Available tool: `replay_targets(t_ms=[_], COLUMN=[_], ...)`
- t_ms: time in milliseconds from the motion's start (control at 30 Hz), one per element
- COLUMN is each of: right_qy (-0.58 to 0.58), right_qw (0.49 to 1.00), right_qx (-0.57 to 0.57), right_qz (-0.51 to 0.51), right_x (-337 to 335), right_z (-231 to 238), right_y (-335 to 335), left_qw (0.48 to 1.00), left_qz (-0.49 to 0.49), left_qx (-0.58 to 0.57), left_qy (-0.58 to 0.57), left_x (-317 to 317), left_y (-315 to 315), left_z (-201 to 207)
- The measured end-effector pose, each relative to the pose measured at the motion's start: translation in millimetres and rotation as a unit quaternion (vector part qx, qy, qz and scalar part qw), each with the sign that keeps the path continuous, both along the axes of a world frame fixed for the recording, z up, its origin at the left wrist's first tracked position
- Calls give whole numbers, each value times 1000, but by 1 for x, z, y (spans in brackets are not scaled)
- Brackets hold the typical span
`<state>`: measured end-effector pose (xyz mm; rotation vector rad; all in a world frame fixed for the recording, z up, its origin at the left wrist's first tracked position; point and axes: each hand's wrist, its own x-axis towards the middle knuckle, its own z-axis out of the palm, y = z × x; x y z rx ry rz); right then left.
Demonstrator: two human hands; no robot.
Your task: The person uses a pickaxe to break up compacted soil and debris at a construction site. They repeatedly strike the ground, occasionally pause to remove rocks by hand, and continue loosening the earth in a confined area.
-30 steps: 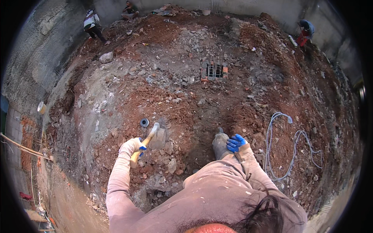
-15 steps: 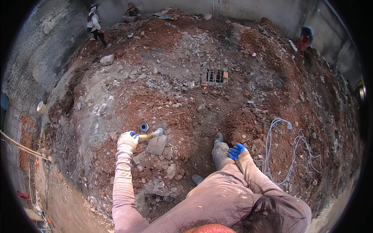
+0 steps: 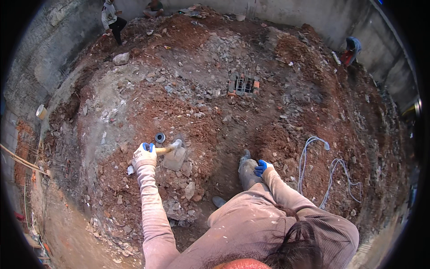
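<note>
My left hand (image 3: 144,155), in a pale glove with blue fingertips, is closed around the wooden handle of a hammer (image 3: 165,150). Its dusty, light head lies against the upper edge of a grey block of stone or concrete (image 3: 174,159). Just beyond the hand, a dark ring-shaped object (image 3: 160,137) sits on the soil. My right hand (image 3: 261,168), gloved the same way, rests on my bent right knee (image 3: 249,174) with its fingers laid out and nothing visible in it.
Loose rubble and red soil surround me. Ahead, vertical steel bars rise from a brick-edged pit (image 3: 244,86). A pale hose (image 3: 303,162) coils at the right. Three people are farther off: one standing (image 3: 112,20), one seated (image 3: 153,8), one bending (image 3: 351,50). A bucket (image 3: 41,112) stands left.
My right hand has shifted from beside the knee onto it, its fingers less curled. The hammer remains at the block in my left hand. The view has tilted slightly.
</note>
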<state>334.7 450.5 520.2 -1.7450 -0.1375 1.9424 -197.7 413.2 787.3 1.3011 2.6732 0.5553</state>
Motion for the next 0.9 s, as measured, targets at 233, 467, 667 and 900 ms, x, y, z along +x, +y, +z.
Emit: replay_targets(t_ms=[233,467,667,900], right_qy=[-5,-12,7,19], right_qw=[1000,1000,1000,1000], right_qx=[0,-10,1,-4], right_qz=[-23,-11,-24,-22], right_x=[0,2,12,8], right_z=[-10,-9,-14,-10], right_y=[2,-8,-9,-14], left_qw=[1000,1000,1000,1000], left_qz=[-12,-22,-16,-14], left_qx=[-7,-5,7,7], left_qy=[-11,-7,-20,-17], left_x=[22,24,14,11], left_y=[-3,-16,-19,-19], left_z=[5,-15,-20,-26])
